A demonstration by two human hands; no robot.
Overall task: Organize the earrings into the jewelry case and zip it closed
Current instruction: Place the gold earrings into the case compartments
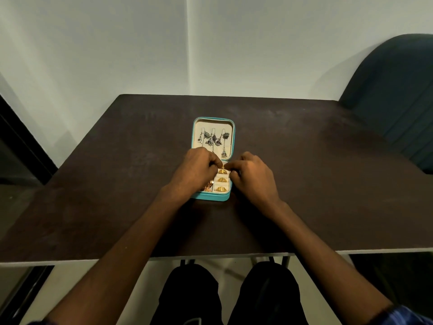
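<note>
A small teal jewelry case (pixel 210 196) lies open in the middle of the dark table (pixel 117 184). Its cream lid (pixel 213 125) lies flat at the far side, with several silver dangling earrings (pixel 214 139) hung across it. In the near tray, gold earrings (pixel 221 180) sit in the cream roll slots. My left hand (pixel 194 170) covers the tray's left part, and my right hand (pixel 251 174) is at its right edge. The fingertips of both hands meet over a small gold earring (pixel 222 165) at the tray's far end and pinch it.
A dark green chair (pixel 396 90) stands at the table's far right corner. A white wall runs behind the table. My knees in dark trousers show below the near table edge.
</note>
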